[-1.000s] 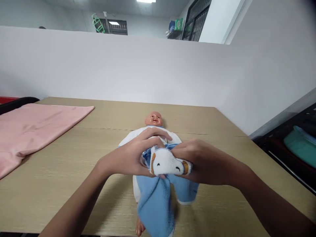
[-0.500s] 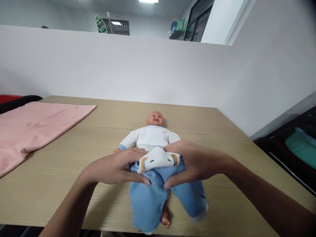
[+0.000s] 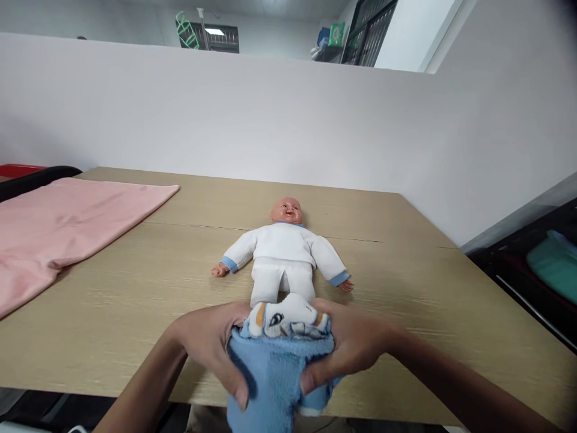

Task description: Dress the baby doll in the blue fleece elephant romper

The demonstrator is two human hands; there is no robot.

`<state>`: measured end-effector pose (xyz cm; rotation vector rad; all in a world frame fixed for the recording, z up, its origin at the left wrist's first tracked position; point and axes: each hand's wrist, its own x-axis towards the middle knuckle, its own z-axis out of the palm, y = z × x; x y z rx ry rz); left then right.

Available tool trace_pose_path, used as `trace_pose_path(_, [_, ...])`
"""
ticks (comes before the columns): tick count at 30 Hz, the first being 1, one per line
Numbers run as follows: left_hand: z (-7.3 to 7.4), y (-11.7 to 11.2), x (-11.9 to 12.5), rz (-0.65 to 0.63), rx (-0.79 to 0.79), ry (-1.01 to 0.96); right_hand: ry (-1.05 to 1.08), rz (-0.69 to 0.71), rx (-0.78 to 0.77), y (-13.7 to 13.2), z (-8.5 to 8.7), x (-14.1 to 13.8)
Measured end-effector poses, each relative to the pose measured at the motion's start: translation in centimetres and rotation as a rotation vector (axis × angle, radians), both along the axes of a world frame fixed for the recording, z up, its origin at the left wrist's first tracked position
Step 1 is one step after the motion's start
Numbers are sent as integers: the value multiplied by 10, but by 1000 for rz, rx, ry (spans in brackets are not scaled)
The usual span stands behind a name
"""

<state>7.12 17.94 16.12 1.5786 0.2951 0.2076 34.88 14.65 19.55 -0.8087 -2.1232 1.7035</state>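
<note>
Across the back stands a pale wall (image 3: 252,114), with a wood-toned counter (image 3: 180,252) in front of it. A pink cloth (image 3: 81,222) covers the counter's left part, its surface slightly creased. Near the middle, apart from the cloth, a doll (image 3: 283,243) lies on its back, head toward the wall, arms spread, in a white top with blue cuffs and white trousers. Nearest the viewer, a fuzzy blue garment (image 3: 270,373) is held at the near edge of the counter, in front of the doll's lower legs and hiding them; whether it touches them cannot be told. The right hand (image 3: 354,337) and left hand (image 3: 211,340) grip its two sides, fingers pinching the fabric, thumbs on the front and the other fingers mostly hidden. Between the hands, a small white animal-face patch (image 3: 293,310) sits bunched at the garment's upper edge.
</note>
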Motion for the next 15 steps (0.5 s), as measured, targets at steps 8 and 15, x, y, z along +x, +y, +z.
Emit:
trace_pose_path(8, [-21, -23, -1, 286, -134, -115, 124, -104, 98, -12, -7, -8])
trace_pose_path(15, [-10, -44, 2, 392, -278, -95, 150, 84, -157, -12, 7, -14])
